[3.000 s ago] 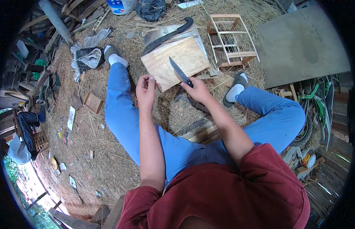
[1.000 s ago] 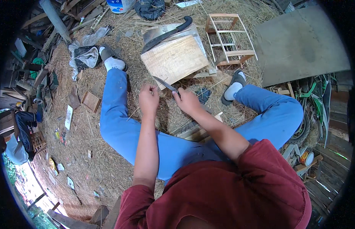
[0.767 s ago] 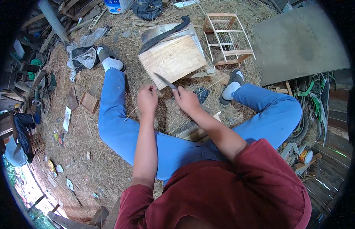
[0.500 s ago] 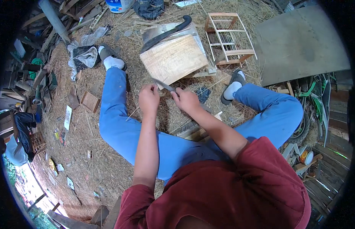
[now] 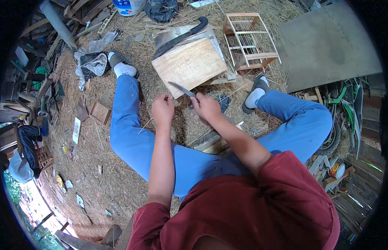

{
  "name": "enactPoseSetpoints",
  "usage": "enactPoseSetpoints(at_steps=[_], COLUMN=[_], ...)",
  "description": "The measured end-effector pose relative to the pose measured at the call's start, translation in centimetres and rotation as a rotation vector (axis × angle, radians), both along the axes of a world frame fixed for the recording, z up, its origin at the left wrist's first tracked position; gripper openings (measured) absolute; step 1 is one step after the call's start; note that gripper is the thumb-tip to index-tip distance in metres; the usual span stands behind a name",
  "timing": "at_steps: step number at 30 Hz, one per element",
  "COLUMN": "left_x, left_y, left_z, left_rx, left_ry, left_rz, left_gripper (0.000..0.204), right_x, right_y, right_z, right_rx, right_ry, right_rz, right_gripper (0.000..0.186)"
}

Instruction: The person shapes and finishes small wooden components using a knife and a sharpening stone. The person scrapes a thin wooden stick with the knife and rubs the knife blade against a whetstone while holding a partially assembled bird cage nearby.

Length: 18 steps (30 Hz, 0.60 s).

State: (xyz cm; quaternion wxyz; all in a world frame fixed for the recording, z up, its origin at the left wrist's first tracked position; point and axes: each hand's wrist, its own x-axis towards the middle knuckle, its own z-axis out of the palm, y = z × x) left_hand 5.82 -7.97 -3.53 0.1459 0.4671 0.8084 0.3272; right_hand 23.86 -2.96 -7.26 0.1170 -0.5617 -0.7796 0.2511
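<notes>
My right hand (image 5: pixel 206 108) is closed round the handle of a knife (image 5: pixel 181 88). Its grey blade points up and left, over the near edge of a pale wooden board (image 5: pixel 190 64). Just left of the knife, my left hand (image 5: pixel 162 109) pinches a thin wooden stick (image 5: pixel 145 126), whose tail slants down over my left thigh. Most of the stick's other end is hidden by the fingers. Beyond the pale board, a machete (image 5: pixel 179 39) with a black handle lies across it and other flat pieces.
A small slatted wooden frame (image 5: pixel 251 41) stands right of the board, near a large flat grey sheet (image 5: pixel 329 48). A shallow wooden box (image 5: pixel 100 111) lies left of my leg. At the far side are a bucket (image 5: pixel 128 6) and a black bag (image 5: pixel 161 10). Straw and shavings cover the ground.
The knife has shifted slightly away and to the right, its blade angled a little more steeply. My left hand has stayed nearly in place with the stick.
</notes>
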Motion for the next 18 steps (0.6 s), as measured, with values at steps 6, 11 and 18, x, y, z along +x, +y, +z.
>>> enactPoseSetpoints(at_steps=[6,11,18], left_x=[0.0,0.4,0.1], left_y=[0.0,0.3,0.0], left_z=[-0.1,0.3,0.4], left_rx=[-0.049,-0.053,-0.096], left_ry=[0.042,0.025,0.020], left_rz=[-0.001,-0.010,0.007], left_gripper=[0.019,0.020,0.021], right_x=[-0.3,0.0,-0.4], right_y=[-0.1,0.3,-0.3], right_z=[1.0,0.1,1.3], right_rx=[-0.012,-0.003,-0.015], right_ry=[0.006,0.011,-0.005], right_rz=[0.040,-0.032,0.119], right_gripper=[0.039,0.040,0.038])
